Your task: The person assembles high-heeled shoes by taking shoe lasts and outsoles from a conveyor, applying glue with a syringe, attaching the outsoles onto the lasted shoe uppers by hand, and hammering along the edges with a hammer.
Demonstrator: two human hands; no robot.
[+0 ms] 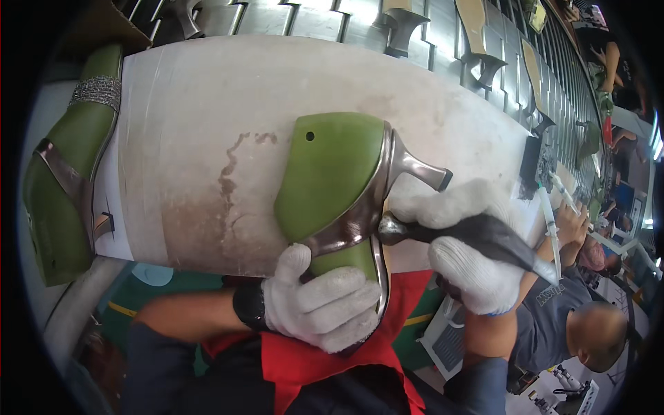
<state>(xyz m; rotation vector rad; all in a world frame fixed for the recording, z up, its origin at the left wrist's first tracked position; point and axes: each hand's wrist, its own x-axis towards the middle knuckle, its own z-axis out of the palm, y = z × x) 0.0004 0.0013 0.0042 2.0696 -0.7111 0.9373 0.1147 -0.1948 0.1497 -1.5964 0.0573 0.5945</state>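
A high-heeled shoe [346, 232] in shiny bronze-brown, on a green shoe last [332, 173], lies on its side over the worktop. My left hand [325, 301], in a white knit glove, is closed around its toe end, with the thumb up against the strap. The heel points to the right. My right hand [477, 263], also gloved, grips a dark hammer [484, 238] with a rounded, worn metal face and a tapered other end. That face is right beside the shoe's side near the sole edge; I cannot tell whether it touches. The hammer's handle is mostly hidden in the glove.
The pale, stained worktop [200, 90] curves across the middle. At left stands another green last [62, 180] with a glittery strap. Behind runs a metal conveyor [318, 21] carrying several heeled shoes. A co-worker [567, 318] at right has a hand [570, 228] near thin white sticks.
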